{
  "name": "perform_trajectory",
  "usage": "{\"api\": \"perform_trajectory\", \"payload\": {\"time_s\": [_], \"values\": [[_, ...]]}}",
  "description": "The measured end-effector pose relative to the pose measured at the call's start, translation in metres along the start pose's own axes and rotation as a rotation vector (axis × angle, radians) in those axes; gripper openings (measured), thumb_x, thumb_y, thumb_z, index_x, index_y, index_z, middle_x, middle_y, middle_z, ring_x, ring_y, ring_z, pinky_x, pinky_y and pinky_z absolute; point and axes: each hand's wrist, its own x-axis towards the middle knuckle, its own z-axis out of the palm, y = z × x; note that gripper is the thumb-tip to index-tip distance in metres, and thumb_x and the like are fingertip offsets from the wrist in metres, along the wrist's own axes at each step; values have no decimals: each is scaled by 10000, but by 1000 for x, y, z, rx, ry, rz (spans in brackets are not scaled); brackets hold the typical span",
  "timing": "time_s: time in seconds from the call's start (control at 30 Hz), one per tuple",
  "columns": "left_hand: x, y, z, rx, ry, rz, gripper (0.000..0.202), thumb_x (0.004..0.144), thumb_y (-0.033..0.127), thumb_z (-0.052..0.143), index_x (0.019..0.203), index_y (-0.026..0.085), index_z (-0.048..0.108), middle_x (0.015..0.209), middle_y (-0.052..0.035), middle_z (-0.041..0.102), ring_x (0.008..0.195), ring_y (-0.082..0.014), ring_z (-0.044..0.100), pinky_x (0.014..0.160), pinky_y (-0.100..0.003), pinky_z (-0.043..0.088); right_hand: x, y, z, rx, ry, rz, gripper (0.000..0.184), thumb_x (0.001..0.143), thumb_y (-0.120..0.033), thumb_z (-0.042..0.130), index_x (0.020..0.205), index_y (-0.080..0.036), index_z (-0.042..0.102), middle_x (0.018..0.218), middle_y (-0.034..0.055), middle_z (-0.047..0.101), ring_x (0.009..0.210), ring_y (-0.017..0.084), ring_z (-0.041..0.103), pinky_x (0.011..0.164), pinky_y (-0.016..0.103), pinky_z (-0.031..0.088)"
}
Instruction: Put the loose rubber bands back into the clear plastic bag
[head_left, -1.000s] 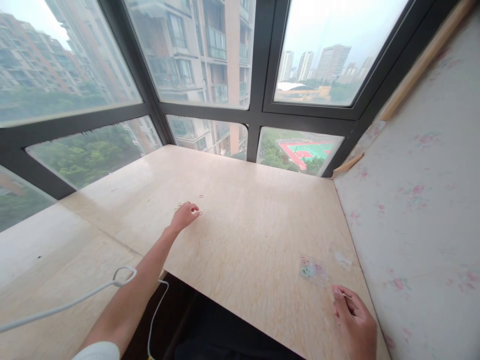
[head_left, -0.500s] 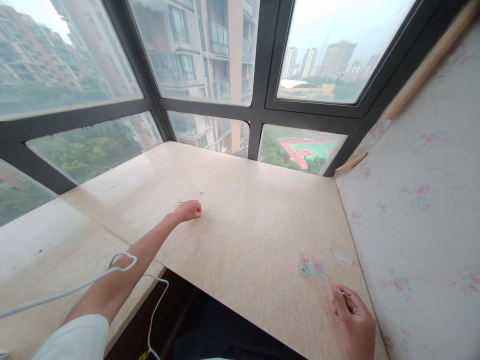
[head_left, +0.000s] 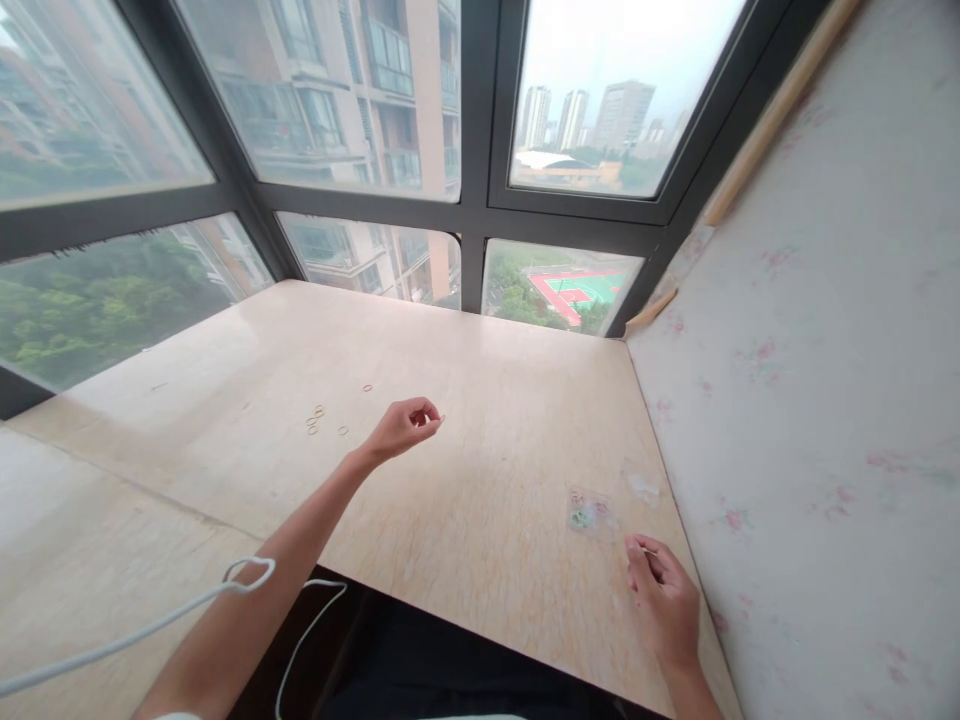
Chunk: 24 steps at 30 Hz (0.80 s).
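A thin, pale ring [head_left: 442,418] sits pinched between the thumb and forefinger of the left hand [head_left: 405,428], raised just above the tabletop [head_left: 487,440], a smooth, pale slab veined like marble. More loose rings [head_left: 315,421] of the same fine round shape lie scattered at nine o'clock from that hand. At five o'clock, well apart, lies a small clear plastic bag [head_left: 589,512] with green bits inside. The right hand [head_left: 664,600] rests just beside it, fingers curled; I cannot tell whether it grips anything. A white cable [head_left: 150,625] loops at seven o'clock.
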Motion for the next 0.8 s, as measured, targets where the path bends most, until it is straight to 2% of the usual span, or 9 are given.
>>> {"api": "perform_trajectory", "payload": {"time_s": [0.17, 0.3, 0.53, 0.8], "values": [[1, 55, 52, -261, -20, 84, 209, 785, 345, 654, 742, 144, 619, 590, 14, 542, 520, -73, 433, 478, -186, 340, 2, 3, 1, 26, 13, -39, 408, 771, -554, 604, 854, -156, 640, 488, -39, 480, 418, 123, 425, 379, 217, 328], [-1, 80, 94, -401, -27, 119, 194, 810, 337, 641, 846, 147, 649, 733, -32, 642, 576, -81, 494, 510, -188, 384, 1, 1, 2, 67, 18, -43, 391, 788, -544, 602, 862, -161, 626, 488, -50, 464, 413, 116, 406, 378, 215, 312], [-7, 98, 155, -428, -92, 87, 199, 833, 340, 613, 848, 161, 700, 715, -43, 665, 564, -94, 507, 516, -207, 409, 2, 2, 4, 87, 40, -53, 339, 821, -497, 584, 870, -163, 615, 489, -54, 462, 418, 115, 414, 375, 210, 308], [-7, 101, 196, -241, -153, 233, 174, 884, 291, 560, 902, 201, 708, 816, -49, 687, 658, -121, 570, 646, -252, 464, 1, -3, 4, 85, 34, -56, 309, 828, -461, 581, 868, -157, 614, 485, -53, 450, 404, 103, 394, 347, 198, 290]]}}
